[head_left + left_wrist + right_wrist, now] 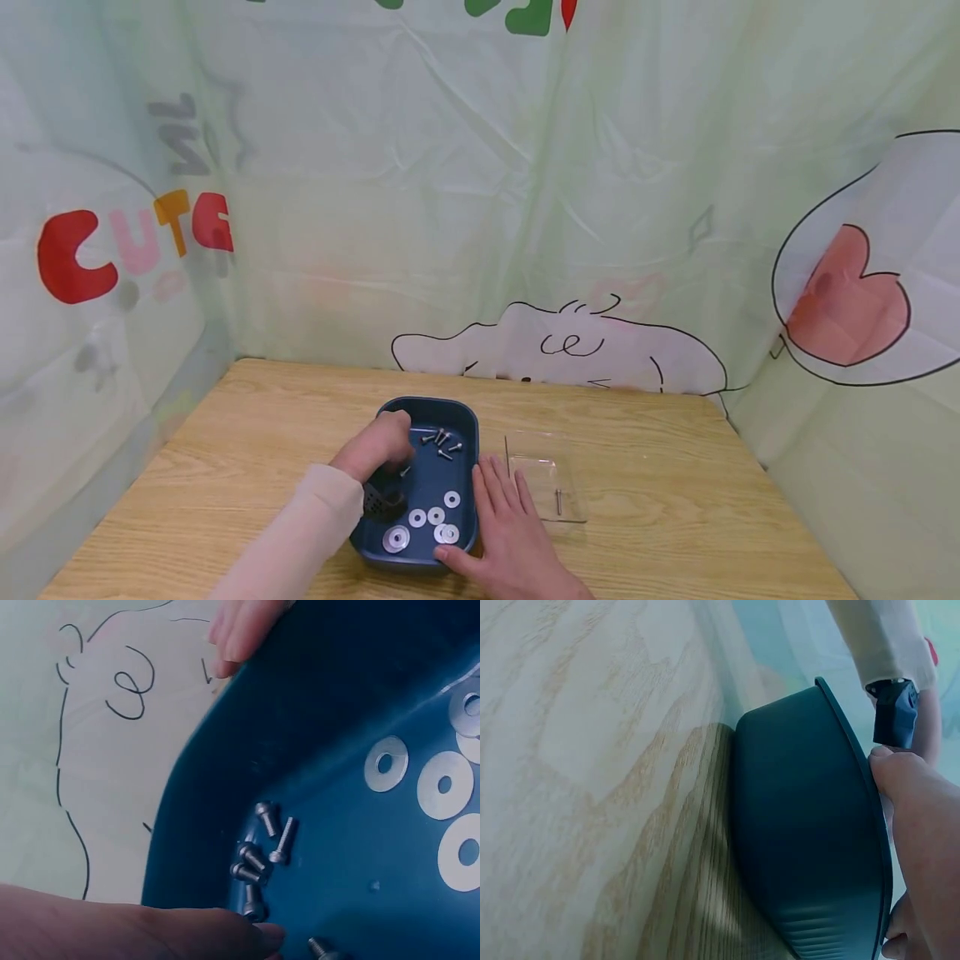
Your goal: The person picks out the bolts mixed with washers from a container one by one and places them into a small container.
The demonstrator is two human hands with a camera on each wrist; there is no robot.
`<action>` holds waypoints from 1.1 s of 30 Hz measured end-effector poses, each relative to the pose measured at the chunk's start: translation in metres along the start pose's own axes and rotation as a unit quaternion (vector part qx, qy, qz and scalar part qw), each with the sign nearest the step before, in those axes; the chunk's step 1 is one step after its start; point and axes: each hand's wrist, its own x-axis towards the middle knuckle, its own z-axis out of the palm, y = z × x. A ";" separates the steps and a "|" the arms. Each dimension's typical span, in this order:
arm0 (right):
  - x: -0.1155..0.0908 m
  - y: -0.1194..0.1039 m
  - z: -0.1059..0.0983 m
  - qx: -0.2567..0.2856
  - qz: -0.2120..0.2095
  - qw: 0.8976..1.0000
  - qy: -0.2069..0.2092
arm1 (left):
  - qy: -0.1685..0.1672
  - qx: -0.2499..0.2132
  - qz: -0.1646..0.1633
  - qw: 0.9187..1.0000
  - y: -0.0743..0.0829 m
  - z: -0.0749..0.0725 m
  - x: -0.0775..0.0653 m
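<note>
A dark blue tray (435, 481) stands on the table with several screws (445, 439) toward its far end and several flat washers (436, 516) at its near end. My left hand (381, 444) reaches down into the tray's left side. In the left wrist view its fingers (225, 930) lie right beside the screws; whether they pinch one is hidden. Along the tray's right side rests my right hand (517, 533), fingers straight and thumb at the near right corner of the rim. The right wrist view has the tray's outer wall (802, 817) with that thumb at its rim.
Just right of the tray sits a clear plastic box (536, 479) with one screw (558, 502) in it. The wooden table (675, 500) is bordered by printed curtains (337, 208) at the back and sides. A dark band (384, 502) is on my left wrist.
</note>
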 end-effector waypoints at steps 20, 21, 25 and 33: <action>0.000 -0.002 0.000 0.005 0.005 1.000 -0.008 | -0.023 -0.056 -0.053 0.997 0.006 0.020 0.008; 0.000 -0.002 0.000 0.006 0.006 1.000 -0.008 | -0.023 -0.058 -0.049 0.997 0.006 0.021 0.009; 0.000 -0.002 0.000 0.007 0.006 1.000 -0.008 | -0.028 -0.069 -0.029 0.997 0.005 0.026 0.010; -0.001 -0.002 0.000 0.007 0.005 1.000 -0.012 | -0.051 -0.110 -0.005 0.993 0.006 0.030 0.012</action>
